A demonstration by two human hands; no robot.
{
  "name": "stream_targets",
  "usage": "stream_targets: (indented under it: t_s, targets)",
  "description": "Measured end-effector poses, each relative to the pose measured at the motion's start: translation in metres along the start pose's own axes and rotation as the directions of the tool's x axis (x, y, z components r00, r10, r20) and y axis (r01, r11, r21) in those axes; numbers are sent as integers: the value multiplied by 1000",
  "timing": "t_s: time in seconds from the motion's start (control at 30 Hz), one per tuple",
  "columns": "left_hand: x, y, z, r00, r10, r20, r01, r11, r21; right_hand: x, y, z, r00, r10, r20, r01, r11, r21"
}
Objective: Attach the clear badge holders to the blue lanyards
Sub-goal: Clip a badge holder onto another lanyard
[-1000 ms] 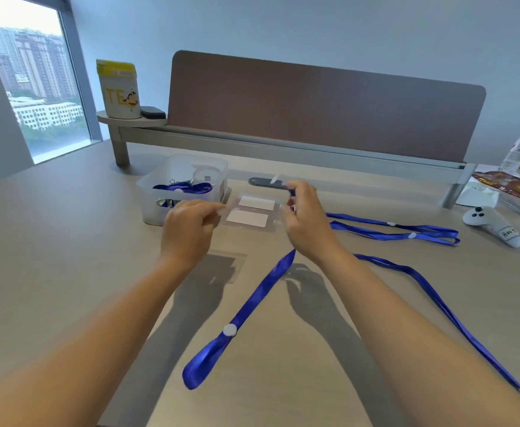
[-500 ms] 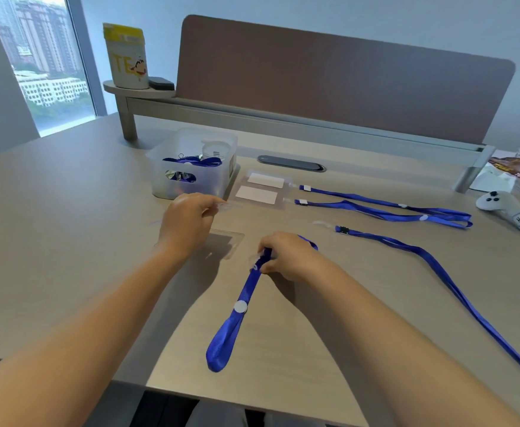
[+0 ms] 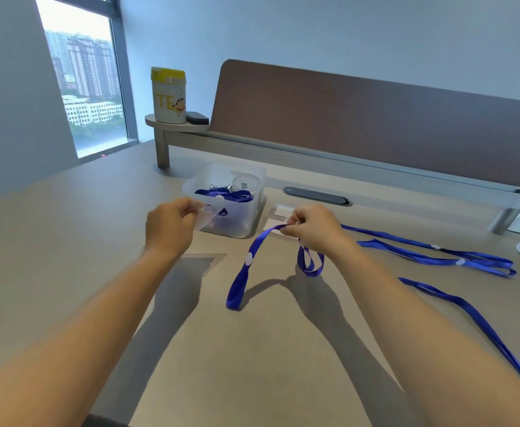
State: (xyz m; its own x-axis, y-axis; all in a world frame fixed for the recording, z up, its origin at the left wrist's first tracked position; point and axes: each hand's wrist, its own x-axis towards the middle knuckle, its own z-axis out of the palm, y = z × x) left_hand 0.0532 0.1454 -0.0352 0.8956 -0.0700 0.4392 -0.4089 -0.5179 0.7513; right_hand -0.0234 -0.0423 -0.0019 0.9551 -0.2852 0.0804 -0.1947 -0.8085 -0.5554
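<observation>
Head view, centre of frame: left hand (image 3: pixel 168 227) pinched a clear badge holder (image 3: pixel 207 215), raised before the plastic bin (image 3: pixel 254 183). Right hand (image 3: pixel 312 230) gripped the clip end of a blue lanyard (image 3: pixel 246 266), its loop drooping to the desk (image 3: pixel 67 241). Holder and lanyard apart, not yet joined. Other lanyards (image 3: pixel 422 257) lay at right; whether any carried holders could not be told.
</observation>
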Motion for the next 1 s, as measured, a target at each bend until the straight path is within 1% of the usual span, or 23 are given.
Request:
stream_targets:
  t_s: [0.13,0.27,0.37,0.43,0.47,0.53,0.57,0.63,0.7,0.77,0.8,0.83,0.93,1.0]
  targets:
    - [19,-2,-11,999,-41,-15,41,999,-23,31,-24,-12,988,-19,-151,35,994,102]
    - [36,-2,-20,997,-61,-44,58,997,-49,69,-44,-22,948,54,-314,53,945,323]
    - [50,-5,-23,997,-67,-50,63,996,-62,101,-61,-26,922,119,-368,86,864,496]
    - [59,-11,-23,997,-65,-51,62,996,-66,121,-70,-21,922,128,-366,103,830,549]
    - [64,-14,-22,997,-66,-51,62,996,-66,130,-73,-14,924,130,-360,96,832,547]
    - [72,-22,-20,996,-72,-55,68,995,-68,143,-74,5,930,132,-342,57,870,490]
    - [75,-26,-20,996,-74,-57,70,995,-70,148,-72,17,932,120,-341,38,905,424]
    - [79,-33,-18,996,-73,-58,69,995,-72,153,-66,37,941,75,-329,-3,977,212]
    - [82,-38,-17,996,-74,-58,70,995,-68,157,-58,54,959,29,-282,-25,1000,18]
    - [84,-41,-16,995,-75,-63,71,996,-62,162,-53,63,961,15,-276,-35,997,-68]
    - [84,-41,-17,995,-73,-68,69,996,-64,166,-51,64,950,26,-310,-48,997,-65]
    - [85,-41,-17,995,-70,-73,65,996,-69,171,-51,63,933,48,-356,-61,998,-26]
    - [87,-40,-18,994,-67,-88,60,995,-83,184,-55,48,862,178,-474,-96,977,193]
    - [88,-41,-18,993,-69,-97,60,994,-88,189,-59,35,834,224,-504,-106,962,253]
